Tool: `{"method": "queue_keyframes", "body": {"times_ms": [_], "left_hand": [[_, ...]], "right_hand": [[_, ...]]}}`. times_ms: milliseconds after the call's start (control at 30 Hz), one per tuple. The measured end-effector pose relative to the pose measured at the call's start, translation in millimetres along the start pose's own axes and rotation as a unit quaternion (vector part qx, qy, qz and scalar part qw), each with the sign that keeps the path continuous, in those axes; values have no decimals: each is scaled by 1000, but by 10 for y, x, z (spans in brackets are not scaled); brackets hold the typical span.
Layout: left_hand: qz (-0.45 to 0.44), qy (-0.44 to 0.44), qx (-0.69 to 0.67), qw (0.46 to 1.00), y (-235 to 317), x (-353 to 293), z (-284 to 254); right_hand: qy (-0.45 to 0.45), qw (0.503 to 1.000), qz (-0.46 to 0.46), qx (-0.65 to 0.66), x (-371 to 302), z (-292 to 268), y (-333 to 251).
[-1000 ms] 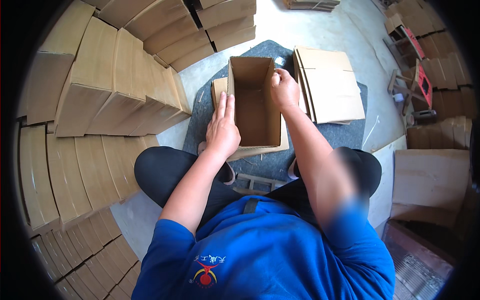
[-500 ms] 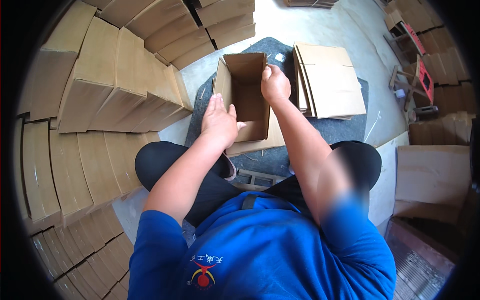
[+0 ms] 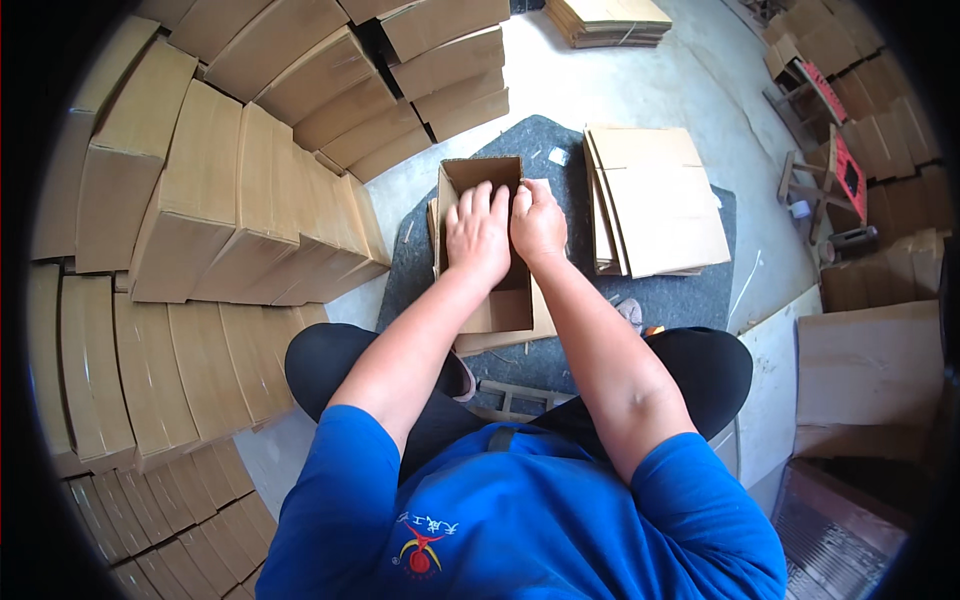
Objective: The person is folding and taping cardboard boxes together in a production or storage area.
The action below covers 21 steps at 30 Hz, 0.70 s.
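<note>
Grey matting (image 3: 675, 305) beneath an open carton (image 3: 503, 312); right fingers (image 3: 525, 200) grip its rim, left fingers (image 3: 483, 203) spread over it

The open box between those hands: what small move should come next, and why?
Perhaps the left hand should press inside the open box: its fingers extend over the opening, while the right hand grips the right wall's upper edge and could steady it.

Bright glare on far floor (image 3: 545, 85)
</note>
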<state>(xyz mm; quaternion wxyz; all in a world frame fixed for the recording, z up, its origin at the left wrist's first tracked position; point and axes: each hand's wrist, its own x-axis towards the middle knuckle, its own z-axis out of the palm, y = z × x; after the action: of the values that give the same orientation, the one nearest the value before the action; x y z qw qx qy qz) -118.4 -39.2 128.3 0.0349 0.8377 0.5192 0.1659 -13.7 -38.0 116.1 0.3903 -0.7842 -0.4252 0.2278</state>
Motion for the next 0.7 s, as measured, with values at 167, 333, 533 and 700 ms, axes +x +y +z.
{"method": "queue_keyframes", "body": {"times_ms": [167, 333, 533, 700], "left_hand": [[-9, -33, 36, 999, -197, 558, -20], [-81, -149, 80, 982, -34, 110, 400], [-66, -326, 33, 942, -120, 251, 164], [-34, 148, -130, 980, -240, -95, -434]], "right_hand": [[6, 1000, -12, 3, 48, 37, 102], [26, 999, -23, -1, 95, 53, 96], [31, 999, -16, -9, 54, 43, 28], [16, 1000, -16, 0, 133, 39, 170]]}}
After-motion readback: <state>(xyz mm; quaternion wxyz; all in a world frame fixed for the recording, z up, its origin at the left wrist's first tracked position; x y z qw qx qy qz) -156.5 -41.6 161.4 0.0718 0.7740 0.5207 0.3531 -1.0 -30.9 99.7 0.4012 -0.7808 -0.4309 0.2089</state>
